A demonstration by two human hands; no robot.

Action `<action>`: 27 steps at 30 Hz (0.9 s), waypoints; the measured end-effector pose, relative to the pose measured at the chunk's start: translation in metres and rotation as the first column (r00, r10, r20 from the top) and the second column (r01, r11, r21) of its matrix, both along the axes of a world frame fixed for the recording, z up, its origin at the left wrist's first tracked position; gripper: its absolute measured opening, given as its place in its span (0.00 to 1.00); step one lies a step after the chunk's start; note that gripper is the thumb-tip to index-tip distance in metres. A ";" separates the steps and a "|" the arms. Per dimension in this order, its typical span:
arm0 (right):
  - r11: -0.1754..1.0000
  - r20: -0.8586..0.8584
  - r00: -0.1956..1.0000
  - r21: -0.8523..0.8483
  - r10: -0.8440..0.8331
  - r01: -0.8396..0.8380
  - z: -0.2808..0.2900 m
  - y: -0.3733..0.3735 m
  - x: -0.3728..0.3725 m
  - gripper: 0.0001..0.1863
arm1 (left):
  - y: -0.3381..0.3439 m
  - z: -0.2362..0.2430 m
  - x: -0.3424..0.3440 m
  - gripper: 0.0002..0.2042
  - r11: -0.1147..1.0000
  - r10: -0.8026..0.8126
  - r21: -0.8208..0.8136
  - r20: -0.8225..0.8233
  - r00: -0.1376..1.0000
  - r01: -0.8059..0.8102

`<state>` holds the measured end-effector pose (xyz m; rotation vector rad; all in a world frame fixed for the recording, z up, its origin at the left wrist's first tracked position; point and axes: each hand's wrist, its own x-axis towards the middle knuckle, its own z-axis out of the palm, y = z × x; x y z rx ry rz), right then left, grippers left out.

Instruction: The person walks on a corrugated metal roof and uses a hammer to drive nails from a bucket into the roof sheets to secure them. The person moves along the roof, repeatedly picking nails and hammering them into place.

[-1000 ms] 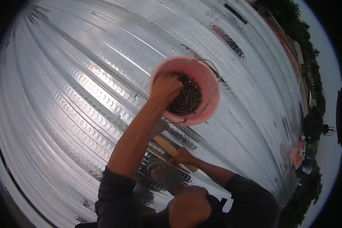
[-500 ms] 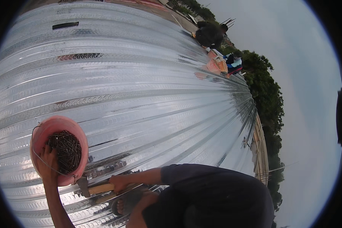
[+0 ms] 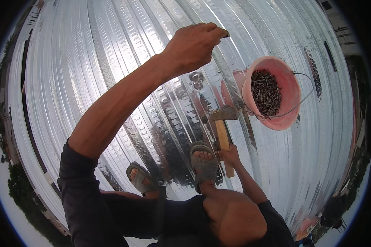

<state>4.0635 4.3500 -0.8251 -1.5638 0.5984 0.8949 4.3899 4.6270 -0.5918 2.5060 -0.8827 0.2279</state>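
Note:
My left hand [image 3: 193, 45] is raised over the corrugated silver metal sheets [image 3: 107, 49], left of and above the bucket, its fingers closed with a small dark tip poking out, too small to name. The faded pink bucket [image 3: 288, 99] with a wire handle holds a pile of dark nails [image 3: 266, 92]. My right hand [image 3: 231, 154] grips the wooden handle of a hammer [image 3: 221, 133], whose broad metal head lies just left of the bucket's base, low over the sheets.
My sandaled feet [image 3: 204, 162] rest on the sheets. A dark strip [image 3: 329, 55] lies at the right. Another person [image 3: 333, 212] crouches at the lower right edge beside pinkish material. Trees [image 3: 22, 189] show beyond the roof's edges.
My left hand has come out of the bucket and moved up and away from it. The view has swung, putting the bucket at right and the other person low right.

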 end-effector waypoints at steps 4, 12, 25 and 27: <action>0.993 0.039 0.994 -0.049 0.105 -0.103 0.017 0.019 -0.003 0.14 | 0.186 0.000 -0.089 0.12 0.893 0.378 -0.038 -0.475 0.794 -0.448; 0.887 0.258 0.900 -0.398 0.352 -0.233 0.054 0.030 0.007 0.18 | 0.230 -0.145 -0.272 0.13 0.453 0.424 -0.258 -0.780 0.461 -0.853; 0.998 0.745 0.667 0.020 0.023 -0.057 0.172 0.197 0.086 0.21 | 0.237 -0.253 -0.272 0.09 0.173 0.275 -0.395 -0.860 0.429 -0.902; 0.998 0.618 0.786 0.053 -0.001 -0.041 0.171 0.215 0.083 0.23 | 0.230 -0.249 -0.270 0.09 0.298 0.318 -0.393 -0.818 0.479 -0.870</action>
